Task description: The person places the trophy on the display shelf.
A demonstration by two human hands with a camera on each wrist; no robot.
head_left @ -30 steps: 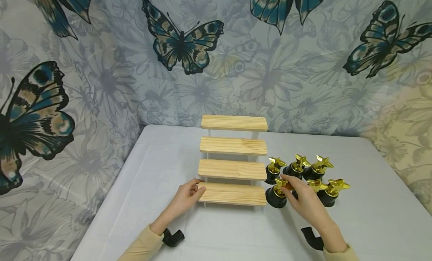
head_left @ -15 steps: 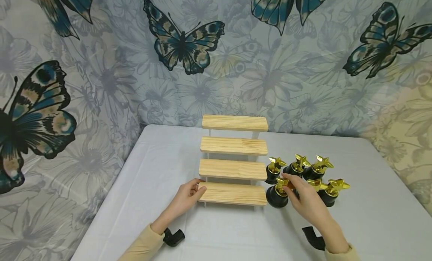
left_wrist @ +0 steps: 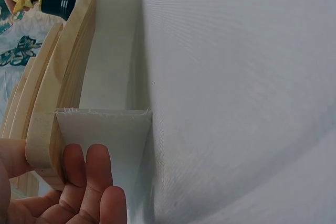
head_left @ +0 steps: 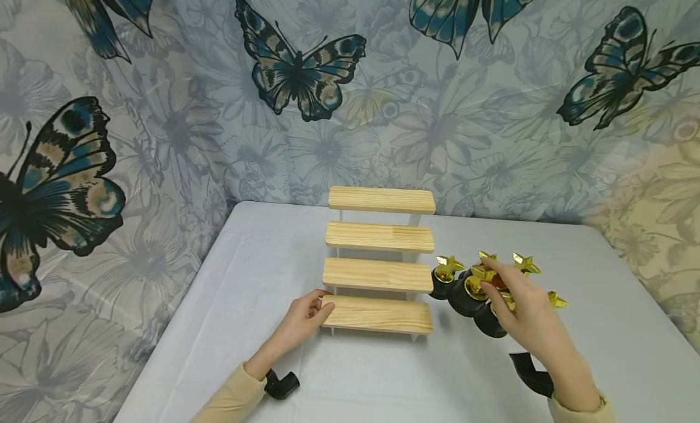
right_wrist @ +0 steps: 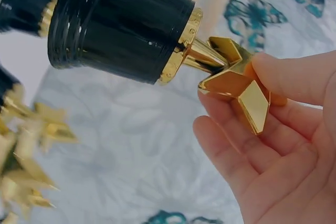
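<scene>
My left hand (head_left: 299, 318) grips the left end of the lowest plank of a four-tier wooden display stand (head_left: 377, 315). In the left wrist view the thumb lies on the outer side of the plank (left_wrist: 44, 114), fingers behind it by the white support. With thumb and fingers, my right hand (head_left: 538, 316) pinches the gold star of a trophy (head_left: 465, 298). That trophy's black base (right_wrist: 121, 27) hangs off the table, tilted in the right wrist view. Other star trophies stand close around it, such as one black base (head_left: 490, 324) just in front; the hand hides some of them.
One trophy (head_left: 442, 280) stands right beside the stand's right side. Gold stars (head_left: 526, 264) of others show behind the right hand. White cloth covers the table (head_left: 372, 380); butterfly-printed fabric (head_left: 481, 137) hangs behind its far edge.
My right hand has lifted the front-left trophy by its star and carried it up and to the right, over the others. The left hand has kept its place on the stand.
</scene>
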